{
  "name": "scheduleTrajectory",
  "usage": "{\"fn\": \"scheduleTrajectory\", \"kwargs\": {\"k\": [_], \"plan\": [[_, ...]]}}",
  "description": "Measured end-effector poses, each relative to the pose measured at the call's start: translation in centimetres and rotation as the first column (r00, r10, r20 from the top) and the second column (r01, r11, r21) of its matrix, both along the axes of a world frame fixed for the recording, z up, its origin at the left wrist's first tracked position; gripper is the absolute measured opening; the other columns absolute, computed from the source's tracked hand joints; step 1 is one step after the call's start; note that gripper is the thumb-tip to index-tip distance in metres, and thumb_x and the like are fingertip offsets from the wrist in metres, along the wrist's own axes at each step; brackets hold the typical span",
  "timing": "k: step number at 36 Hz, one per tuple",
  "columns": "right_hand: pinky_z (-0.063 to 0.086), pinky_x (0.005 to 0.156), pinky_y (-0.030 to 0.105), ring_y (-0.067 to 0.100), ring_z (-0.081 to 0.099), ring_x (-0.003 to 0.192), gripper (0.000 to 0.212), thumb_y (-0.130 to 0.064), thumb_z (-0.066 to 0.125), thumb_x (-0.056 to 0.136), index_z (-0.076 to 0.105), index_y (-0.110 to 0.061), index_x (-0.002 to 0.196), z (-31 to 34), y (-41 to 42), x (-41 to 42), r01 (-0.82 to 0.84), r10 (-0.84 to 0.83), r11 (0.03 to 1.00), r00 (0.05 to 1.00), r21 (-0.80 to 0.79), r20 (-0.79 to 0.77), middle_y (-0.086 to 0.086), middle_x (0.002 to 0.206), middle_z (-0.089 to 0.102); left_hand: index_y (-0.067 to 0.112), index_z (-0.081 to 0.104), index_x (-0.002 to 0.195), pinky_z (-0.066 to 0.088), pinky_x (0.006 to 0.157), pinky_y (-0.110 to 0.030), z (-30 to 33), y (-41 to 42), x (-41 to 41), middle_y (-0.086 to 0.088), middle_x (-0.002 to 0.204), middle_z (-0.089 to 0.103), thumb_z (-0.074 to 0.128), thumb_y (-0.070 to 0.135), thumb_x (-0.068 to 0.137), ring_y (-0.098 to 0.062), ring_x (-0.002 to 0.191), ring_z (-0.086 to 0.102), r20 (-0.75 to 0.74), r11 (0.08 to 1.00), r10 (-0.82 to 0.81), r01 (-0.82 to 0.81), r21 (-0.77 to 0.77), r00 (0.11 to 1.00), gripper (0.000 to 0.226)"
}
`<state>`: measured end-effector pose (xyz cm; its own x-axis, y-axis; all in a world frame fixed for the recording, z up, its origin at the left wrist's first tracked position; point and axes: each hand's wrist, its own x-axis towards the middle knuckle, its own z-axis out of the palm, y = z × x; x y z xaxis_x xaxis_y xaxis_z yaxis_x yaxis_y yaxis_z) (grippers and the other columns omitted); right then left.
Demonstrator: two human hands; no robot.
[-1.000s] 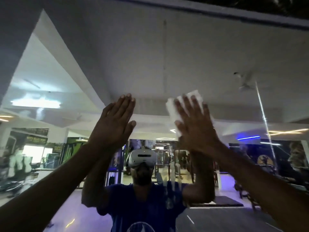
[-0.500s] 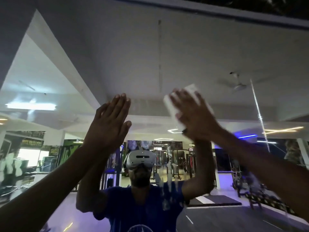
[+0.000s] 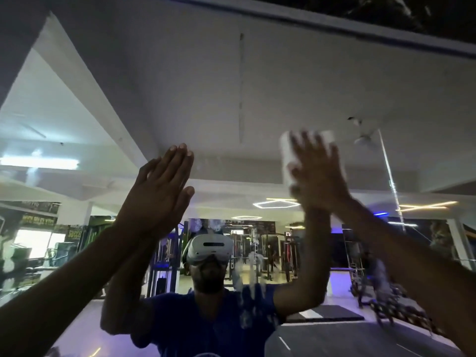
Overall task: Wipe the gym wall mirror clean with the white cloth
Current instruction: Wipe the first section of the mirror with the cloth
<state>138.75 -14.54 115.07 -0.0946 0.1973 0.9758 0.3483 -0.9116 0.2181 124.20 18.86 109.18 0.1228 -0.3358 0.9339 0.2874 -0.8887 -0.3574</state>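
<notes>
The wall mirror (image 3: 239, 99) fills the view and reflects the gym and a person in a blue shirt and a white headset. My right hand (image 3: 318, 173) is raised at upper right, fingers spread straight, pressing the white cloth (image 3: 286, 150) flat against the glass. Most of the cloth is hidden behind that hand; its top and left edge show. My left hand (image 3: 159, 194) is raised at centre left with straight fingers held together, palm toward the glass. Whitish wet streaks (image 3: 251, 287) run down the mirror below the cloth.
The mirror's top edge (image 3: 334, 24) runs as a dark line across the top, with dark wall above it. A thin vertical seam (image 3: 389, 176) crosses the glass at right. Gym machines and lights appear only as reflections.
My right hand has slid the cloth to the right and slightly up across the glass. My left hand has kept its place on the mirror.
</notes>
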Motion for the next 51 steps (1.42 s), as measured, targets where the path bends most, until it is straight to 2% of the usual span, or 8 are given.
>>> {"fn": "scheduleTrajectory", "kwargs": {"k": [5,12,16,21,30,36,40,51], "plan": [[0.014,0.125,0.068,0.038,0.015,0.162,0.079,-0.059,0.01,0.099,0.016,-0.027,0.17,0.9,3.4,-1.7,-0.071,0.108,0.929,0.991,0.363,-0.083,0.008,0.177,0.016,0.01,0.025,0.166,0.016,0.128,-0.043,-0.1,-0.4,0.1,-0.01,0.174,0.02,0.018,0.042,0.109,-0.023,0.162,0.014,0.016,1.0,0.007,-0.006,-0.022,1.0,0.066],[-0.003,0.131,0.058,0.028,-0.002,0.165,0.072,-0.056,0.026,0.106,0.001,-0.033,0.17,-4.9,5.3,-2.9,-0.092,0.111,0.931,0.993,-0.354,0.032,0.001,0.179,0.001,0.004,0.037,0.161,0.028,0.12,-0.05,0.2,-1.4,-0.6,-0.017,0.169,0.032,0.025,0.042,0.105,-0.03,0.159,0.026,0.007,0.999,0.026,-0.026,-0.021,1.0,0.069],[0.023,0.122,0.069,0.042,0.023,0.159,0.078,-0.057,0.022,0.097,0.019,-0.025,0.169,4.5,-2.6,1.2,-0.006,0.008,1.0,0.998,0.03,-0.064,0.012,0.175,0.023,0.005,0.049,0.153,0.036,0.101,-0.049,1.2,-1.6,-1.7,-0.015,0.16,0.047,0.031,0.044,0.102,-0.034,0.149,0.04,-0.042,0.987,0.163,-0.163,-0.002,0.986,0.067],[0.007,0.126,0.068,0.04,0.007,0.162,0.073,-0.062,0.016,0.104,0.011,-0.03,0.17,11.6,-1.1,-0.7,-0.114,0.248,0.903,0.926,0.414,-0.284,0.01,0.177,0.01,0.009,0.067,0.106,0.042,0.08,-0.045,4.2,-2.6,-2.8,-0.012,0.112,0.065,0.042,0.037,0.091,-0.035,0.098,0.057,0.032,0.999,-0.039,0.038,0.015,0.999,0.04],[0.008,0.129,0.061,0.033,0.008,0.163,0.083,-0.055,0.023,0.093,0.001,-0.033,0.169,8.6,9.3,-4.5,-0.042,0.068,0.938,0.996,-0.345,0.062,0.005,0.178,0.007,-0.002,0.052,0.146,0.043,0.1,-0.054,14.3,-1.9,-1.0,-0.025,0.149,0.055,0.03,0.033,0.106,-0.043,0.133,0.053,0.148,0.997,-0.082,0.081,0.012,0.986,0.058],[0.013,0.127,0.057,0.032,0.017,0.161,0.097,-0.077,-0.013,0.083,0.009,-0.036,0.169,19.7,-4.2,2.3,-0.051,0.08,0.981,0.985,0.186,-0.154,0.003,0.177,0.015,0.0,0.036,0.158,0.029,0.113,-0.051,19.4,-2.7,0.5,-0.024,0.167,0.032,0.012,0.055,0.103,-0.037,0.156,0.029,0.12,0.998,0.035,-0.029,-0.055,0.992,0.081],[0.005,0.128,0.063,0.035,0.008,0.163,0.066,-0.059,0.015,0.107,0.009,-0.037,0.169,20.6,-1.5,1.1,-0.101,0.195,0.917,0.958,0.386,-0.212,0.004,0.178,0.01,0.0,0.027,0.162,0.022,0.12,-0.052,18.4,-3.6,3.1,-0.026,0.17,0.023,0.013,0.056,0.105,-0.039,0.158,0.024,0.154,0.995,0.075,-0.063,-0.081,0.985,0.082],[0.03,0.121,0.06,0.033,0.038,0.154,0.069,-0.052,0.021,0.102,0.032,-0.027,0.166,15.4,5.9,-2.3,-0.049,0.07,0.974,0.993,-0.221,0.09,0.006,0.17,0.037,-0.002,0.03,0.161,0.026,0.12,-0.054,17.9,-3.7,3.0,-0.028,0.166,0.031,0.018,0.053,0.107,-0.04,0.155,0.03,0.22,0.996,0.083,-0.072,-0.054,0.972,0.078]]}}
